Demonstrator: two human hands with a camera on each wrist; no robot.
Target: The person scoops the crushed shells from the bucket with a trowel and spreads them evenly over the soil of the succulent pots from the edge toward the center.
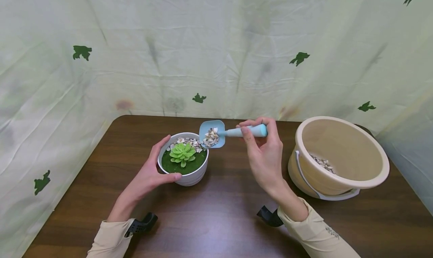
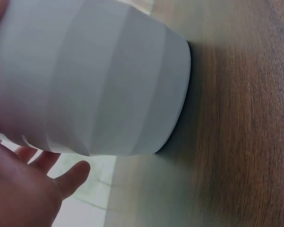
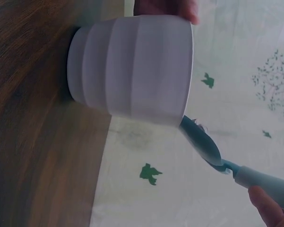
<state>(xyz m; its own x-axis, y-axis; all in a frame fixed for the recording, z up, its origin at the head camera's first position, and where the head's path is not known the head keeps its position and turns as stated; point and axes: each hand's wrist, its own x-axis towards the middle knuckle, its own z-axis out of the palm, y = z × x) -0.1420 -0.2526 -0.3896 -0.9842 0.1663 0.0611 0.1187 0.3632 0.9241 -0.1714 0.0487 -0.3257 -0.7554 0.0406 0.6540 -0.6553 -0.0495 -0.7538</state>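
Observation:
A small blue shovel (image 1: 212,134) holds a heap of pale stones or shell bits (image 1: 211,137), its blade tip right at the flowerpot's right rim. My right hand (image 1: 265,152) grips its light blue handle (image 3: 262,184) between thumb and fingers. The white ribbed flowerpot (image 1: 191,179) stands upright on the table. With thumb at the near rim and fingers along the far left side, my left hand (image 1: 152,169) holds the pot. Inside are a green succulent (image 1: 182,152), dark green moss (image 1: 169,163) and a band of pale stones (image 1: 187,140) along the back.
To the right stands a large beige bucket (image 1: 341,182) with a grey handle (image 1: 308,182) hanging at its side and more pale bits (image 1: 324,164) at the bottom. A leaf-patterned curtain (image 1: 216,55) hangs behind the brown wooden table (image 1: 216,220).

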